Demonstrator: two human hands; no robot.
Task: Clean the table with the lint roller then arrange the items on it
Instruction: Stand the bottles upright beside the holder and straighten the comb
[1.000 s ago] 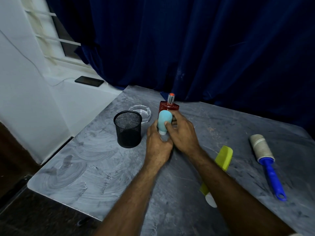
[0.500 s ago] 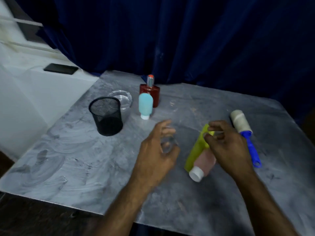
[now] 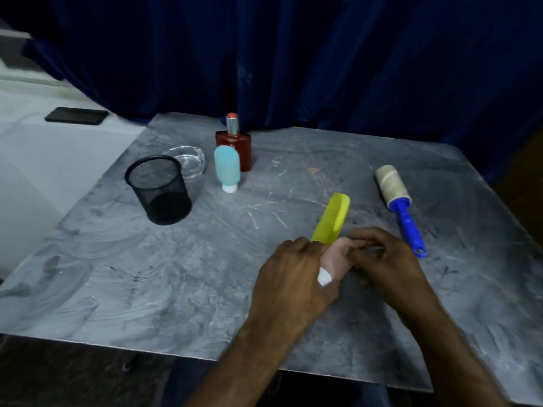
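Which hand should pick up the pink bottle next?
Probably the left hand: it already lies against the pink bottle near its white cap, while the right hand only touches its far end.

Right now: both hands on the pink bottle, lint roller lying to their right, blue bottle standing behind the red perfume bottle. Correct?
One error. In the head view the blue bottle stands in front of the red perfume bottle, on the camera's side, not behind it. The rest holds: left hand and right hand are on the pink bottle, with the lint roller lying to their right.
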